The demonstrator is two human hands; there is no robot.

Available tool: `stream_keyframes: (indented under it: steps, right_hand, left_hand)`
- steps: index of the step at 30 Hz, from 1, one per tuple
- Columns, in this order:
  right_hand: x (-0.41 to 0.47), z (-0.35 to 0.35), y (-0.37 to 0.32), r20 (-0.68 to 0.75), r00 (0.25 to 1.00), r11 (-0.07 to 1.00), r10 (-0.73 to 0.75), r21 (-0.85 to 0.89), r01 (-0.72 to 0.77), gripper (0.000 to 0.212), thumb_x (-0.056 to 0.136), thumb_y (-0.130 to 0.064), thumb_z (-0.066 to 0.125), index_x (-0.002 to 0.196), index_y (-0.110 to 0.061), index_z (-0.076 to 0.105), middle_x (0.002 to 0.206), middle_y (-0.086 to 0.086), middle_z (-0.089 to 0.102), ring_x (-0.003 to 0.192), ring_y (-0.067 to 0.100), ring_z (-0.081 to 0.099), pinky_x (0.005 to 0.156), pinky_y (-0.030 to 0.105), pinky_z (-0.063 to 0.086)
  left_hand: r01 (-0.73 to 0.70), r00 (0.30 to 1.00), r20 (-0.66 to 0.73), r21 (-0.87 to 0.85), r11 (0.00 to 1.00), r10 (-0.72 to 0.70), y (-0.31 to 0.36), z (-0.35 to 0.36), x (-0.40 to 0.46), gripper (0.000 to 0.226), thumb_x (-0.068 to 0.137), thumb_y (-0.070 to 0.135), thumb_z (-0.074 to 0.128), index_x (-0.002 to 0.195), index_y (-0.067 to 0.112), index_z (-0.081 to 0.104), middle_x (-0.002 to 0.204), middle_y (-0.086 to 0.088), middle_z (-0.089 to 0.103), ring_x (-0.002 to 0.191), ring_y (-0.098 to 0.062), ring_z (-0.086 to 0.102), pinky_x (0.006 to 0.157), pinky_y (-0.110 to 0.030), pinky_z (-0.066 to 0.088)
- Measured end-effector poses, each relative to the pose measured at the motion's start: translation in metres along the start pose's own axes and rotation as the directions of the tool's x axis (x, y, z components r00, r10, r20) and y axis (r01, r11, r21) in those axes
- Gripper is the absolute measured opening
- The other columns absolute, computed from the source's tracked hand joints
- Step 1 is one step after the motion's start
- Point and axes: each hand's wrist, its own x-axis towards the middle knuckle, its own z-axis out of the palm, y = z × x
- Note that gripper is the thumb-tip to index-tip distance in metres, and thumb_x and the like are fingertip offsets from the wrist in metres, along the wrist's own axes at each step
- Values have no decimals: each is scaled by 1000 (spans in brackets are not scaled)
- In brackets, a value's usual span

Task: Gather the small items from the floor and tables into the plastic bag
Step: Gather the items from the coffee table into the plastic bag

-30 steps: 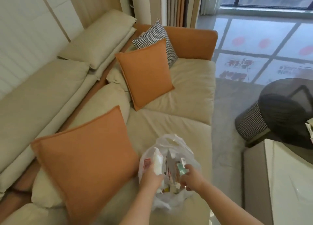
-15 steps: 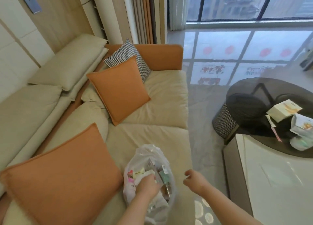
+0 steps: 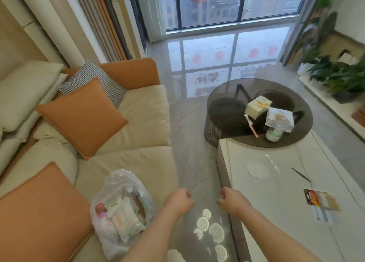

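Observation:
A clear plastic bag (image 3: 120, 212) full of small packets sits on the sofa seat (image 3: 126, 163) near its front edge. My left hand (image 3: 180, 201) hovers just right of the bag, fingers loosely curled, holding nothing. My right hand (image 3: 231, 201) hangs over the floor gap beside the white table (image 3: 276, 182), also loosely curled and empty. On the white table lie a flat printed packet (image 3: 321, 206) and a thin dark stick (image 3: 301, 175). The round glass table (image 3: 246, 141) holds a cream box (image 3: 257, 106), a clear pouch (image 3: 279, 119), a small jar (image 3: 273, 134) and a pink strip (image 3: 251, 126).
Orange cushions (image 3: 81, 116) and a checked one (image 3: 94, 80) lie on the sofa. A narrow strip of glossy grey floor (image 3: 189, 143) runs between the sofa and the tables. Potted plants (image 3: 339, 76) stand at the right; a large window is ahead.
Both hands have left the bag and moved right, over the floor gap. The view has swung right and up, bringing both tables and their items into sight.

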Motion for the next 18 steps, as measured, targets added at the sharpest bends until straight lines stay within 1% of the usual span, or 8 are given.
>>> stream_keyframes:
  steps: [2, 3, 4, 6, 7, 11, 14, 18]
  right_hand:
    - [-8, -10, 36, -37, 999, 1000, 21, 12, -21, 20, 84, -30, 50, 98, -17, 56, 100, 2, 60, 103, 23, 60, 80, 31, 48]
    - [-13, -15, 55, -49, 998, 999, 35, 30, -34, 25, 85, -31, 51, 103, -17, 57, 103, 2, 62, 102, 23, 61, 83, 32, 50]
    - [-17, -18, 72, -57, 997, 997, 54, 54, -51, 32, 86, -34, 52, 113, -17, 57, 111, 3, 62, 106, 22, 60, 88, 35, 50]
    - [-28, -27, 106, -79, 993, 992, 88, 102, -79, 45, 88, -37, 53, 129, -18, 51, 127, 3, 58, 116, 22, 56, 97, 36, 47]
    - [-32, -31, 122, -90, 990, 988, 106, 123, -95, 48, 89, -38, 52, 133, -19, 49, 132, 2, 56, 119, 21, 54, 99, 36, 46]
    - [-51, -43, 186, -135, 969, 964, 208, 193, -180, 49, 89, -37, 51, 134, -18, 47, 134, 2, 54, 121, 21, 52, 98, 34, 45]
    - [-68, -44, 229, -138, 942, 928, 304, 268, -260, 48, 90, -36, 50, 135, -19, 46, 134, 2, 54, 121, 21, 52, 96, 33, 45]
    - [-85, -43, 276, -114, 896, 864, 430, 341, -371, 48, 91, -34, 48, 136, -20, 43, 133, 2, 55, 119, 20, 54, 93, 31, 46]
  left_hand:
    - [-54, 998, 12, 51, 997, 54, 35, 20, -4, 14, 86, 31, 55, 79, 20, 59, 112, -10, 68, 105, -25, 63, 88, -30, 49]
    - [-74, 997, 24, 79, 994, 72, 52, 30, -5, 13, 87, 31, 54, 78, 22, 57, 112, -10, 68, 105, -24, 63, 87, -29, 48]
    - [-100, 995, 38, 97, 990, 97, 67, 40, -7, 11, 88, 31, 54, 86, 21, 60, 113, -9, 67, 106, -24, 62, 87, -28, 48]
    - [-142, 989, 58, 109, 984, 136, 96, 62, -7, 27, 88, 32, 55, 108, 17, 65, 116, -6, 67, 108, -22, 61, 89, -27, 47]
    - [-163, 985, 69, 121, 979, 155, 110, 72, -7, 32, 88, 33, 55, 114, 16, 63, 118, -5, 66, 109, -21, 61, 90, -27, 47]
    - [-259, 962, 146, 202, 945, 232, 163, 109, -9, 36, 90, 32, 53, 119, 13, 61, 122, -5, 64, 111, -21, 60, 89, -27, 47]
    - [-320, 940, 203, 249, 914, 273, 197, 137, -9, 41, 89, 37, 55, 125, 17, 58, 127, -3, 60, 116, -21, 57, 96, -29, 48]
    - [-392, 910, 273, 314, 865, 314, 234, 167, -6, 42, 88, 40, 54, 125, 20, 57, 127, -2, 60, 117, -19, 57, 98, -29, 46]
